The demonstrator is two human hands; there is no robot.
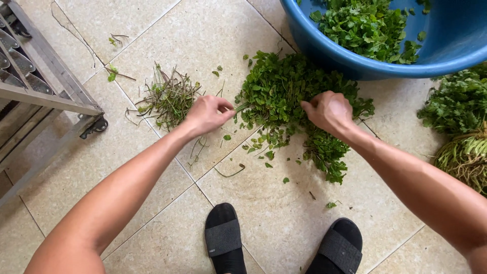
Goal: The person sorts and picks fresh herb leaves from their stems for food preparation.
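At the far left a grey metal rack [45, 96] stands on the beige tiled floor [152, 30], with a small caster at its near corner. Right of it, a few loose green sprigs [112, 73] lie scattered on the tiles. Further right sits a small heap of discarded stems and roots [167, 96], thin and straggly, just left of the left hand.

The left hand [208, 114] is closed in a pinch, fingers curled around a thin green stem that runs from it to the right into the pile of leafy herbs [276, 91]. This pile lies on the floor in the middle of the view, between the two hands and just near of the blue basin. Loose leaves are strewn on the tiles on its near side.

The right hand [329, 111] rests on the right part of the herb pile, fingers curled down into the leaves; whether it grips a bunch or only presses on it cannot be told.

Far right, a large blue plastic basin [456, 40] holds more picked green leaves. Right of the pile, at the frame's right edge, lies another bundle of herbs with roots [461, 127], well apart from the hands.

Near the bottom edge, two feet in black slide sandals [223, 238] stand on the tiles.
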